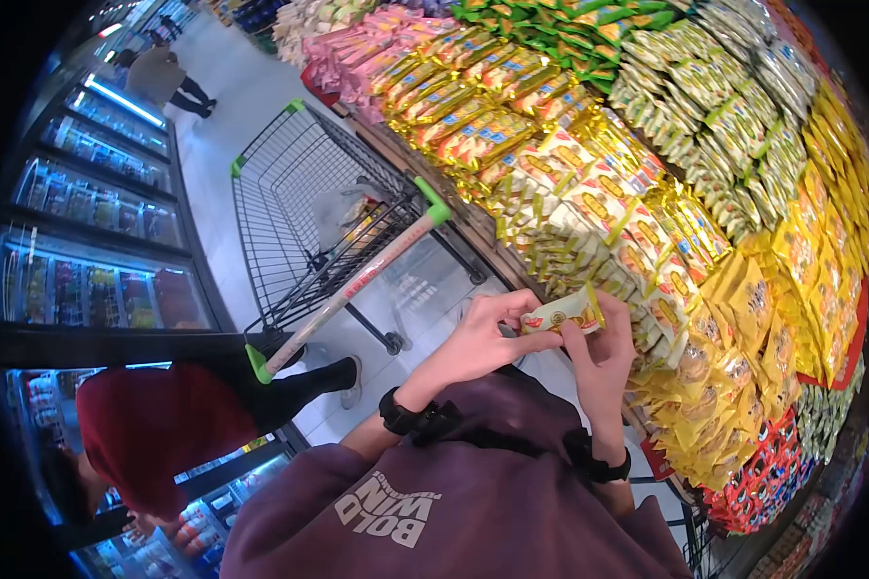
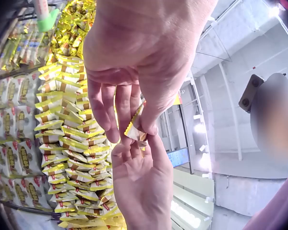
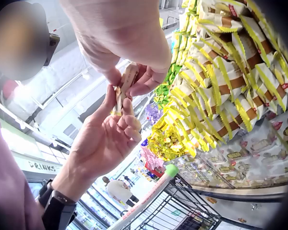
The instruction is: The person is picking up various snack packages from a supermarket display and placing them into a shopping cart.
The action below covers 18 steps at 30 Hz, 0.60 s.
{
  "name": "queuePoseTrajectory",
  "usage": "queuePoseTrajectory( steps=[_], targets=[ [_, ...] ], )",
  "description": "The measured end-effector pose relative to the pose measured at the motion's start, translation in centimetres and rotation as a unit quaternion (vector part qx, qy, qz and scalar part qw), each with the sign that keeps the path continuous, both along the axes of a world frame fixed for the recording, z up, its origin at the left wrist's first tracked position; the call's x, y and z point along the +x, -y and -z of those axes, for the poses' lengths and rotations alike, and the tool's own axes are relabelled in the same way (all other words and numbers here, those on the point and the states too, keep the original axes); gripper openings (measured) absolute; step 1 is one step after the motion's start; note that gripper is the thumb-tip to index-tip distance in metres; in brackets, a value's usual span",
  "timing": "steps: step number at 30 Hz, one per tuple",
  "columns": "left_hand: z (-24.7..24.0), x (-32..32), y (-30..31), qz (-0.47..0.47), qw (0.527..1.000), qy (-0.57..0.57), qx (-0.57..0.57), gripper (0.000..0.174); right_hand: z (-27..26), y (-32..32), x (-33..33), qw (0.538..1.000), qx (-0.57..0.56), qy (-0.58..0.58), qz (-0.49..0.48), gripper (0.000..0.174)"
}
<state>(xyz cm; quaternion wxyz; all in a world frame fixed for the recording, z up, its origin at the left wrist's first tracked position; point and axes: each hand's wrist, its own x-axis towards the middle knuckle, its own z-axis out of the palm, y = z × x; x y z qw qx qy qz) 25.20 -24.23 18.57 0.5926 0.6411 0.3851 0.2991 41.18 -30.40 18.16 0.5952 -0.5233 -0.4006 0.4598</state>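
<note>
A small white-and-yellow snack packet [image 1: 564,312] is held up between both hands in front of the chest. My left hand [image 1: 488,331] pinches one end between thumb and fingers. At the opposite, yellow-edged end, the thumb and fingers of my right hand [image 1: 604,345] grip it. The left wrist view shows the packet's [image 2: 135,125] zigzag edge beside the left thumb. From the right wrist, its brown-and-cream back [image 3: 127,81] shows between the two sets of fingertips. Similar white-and-yellow packets [image 2: 79,143] are stacked in rows close by the hands.
A shopping cart [image 1: 343,280] with a plastic bag inside stands ahead to the left, by the display. Heaped yellow bags [image 1: 714,386] lie to the right. A person in dark red [image 1: 164,425] is at the left near glass-door coolers [image 1: 97,280]; another person [image 1: 159,77] walks farther off.
</note>
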Motion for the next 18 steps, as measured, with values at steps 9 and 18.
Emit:
queuePoseTrajectory(
  steps=[9, 18],
  targets=[
    [0.0, -4.6, -3.9, 0.019, 0.998, 0.059, -0.025, 0.017, -0.3, -4.6, -3.2, 0.998, -0.021, -0.033, -0.056, 0.039],
    [0.9, -13.6, -11.7, -0.089, 0.993, 0.031, 0.071, 0.030, -0.1, -14.3, -12.3, 0.990, -0.037, -0.061, -0.123, 0.026]
  ],
)
